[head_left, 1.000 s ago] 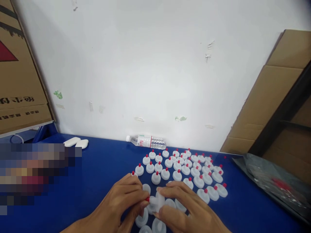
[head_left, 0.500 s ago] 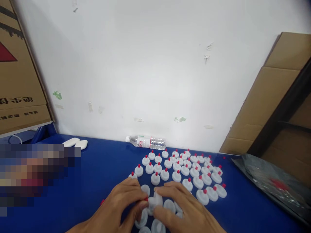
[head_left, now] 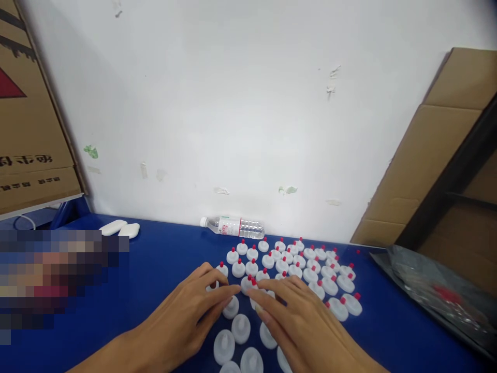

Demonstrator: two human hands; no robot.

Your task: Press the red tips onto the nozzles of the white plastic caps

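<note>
White cap with a red tip [head_left: 250,284] was seen upright on the blue table [head_left: 163,269], at the near edge of the rows of red-tipped caps [head_left: 303,261]. It was flanked by the fingertips of the left hand [head_left: 190,316] and the right hand [head_left: 298,324], which met around it. Whether it was actually pinched could not be told; the fingers lay extended and close together. Plain white caps [head_left: 236,336] lay beneath the hands. A water bottle [head_left: 233,226] lay by the wall.

A small assembly workshop: rows of red-tipped caps [head_left: 295,264] on a blue bench [head_left: 163,269], cartons [head_left: 31,129] at 9 and 3 o'clock.
</note>
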